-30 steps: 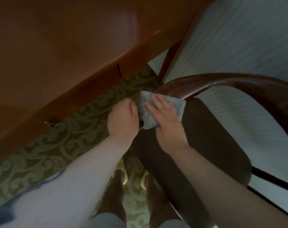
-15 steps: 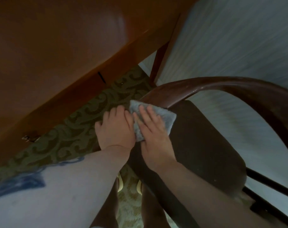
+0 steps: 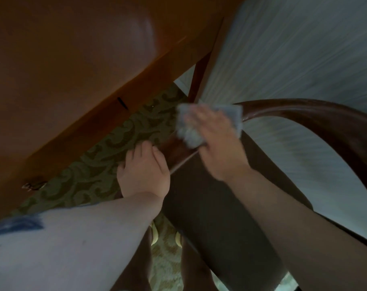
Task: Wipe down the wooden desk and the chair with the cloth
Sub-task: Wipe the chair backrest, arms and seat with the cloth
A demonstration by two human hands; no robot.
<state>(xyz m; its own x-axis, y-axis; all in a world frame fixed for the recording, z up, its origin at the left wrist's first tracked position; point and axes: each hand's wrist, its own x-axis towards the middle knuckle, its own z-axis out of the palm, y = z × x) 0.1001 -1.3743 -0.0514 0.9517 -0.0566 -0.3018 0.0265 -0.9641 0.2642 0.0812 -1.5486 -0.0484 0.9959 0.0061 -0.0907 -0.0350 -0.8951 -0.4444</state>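
Cloth (image 3: 210, 122) sits under the right hand (image 3: 218, 143), whose flat fingers press it on the curved wooden arm of the chair (image 3: 304, 114), just beside the desk (image 3: 73, 70). The left hand (image 3: 143, 171) rests on the seat edge, fingers curled over it. Wiping well likely means following the curve with even pressure while that hand steadies the chair.

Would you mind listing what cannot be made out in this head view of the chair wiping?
- Right hand fingers and cloth: motion-blurred, so the exact grip is unclear.
- Chair arm end under the cloth: hidden by cloth and hand.
- Left hand fingertips: curled over the chair frame edge, out of sight.
- Wooden desk top: cut off by the upper and left edges.
- Desk hardware: too small and dim.
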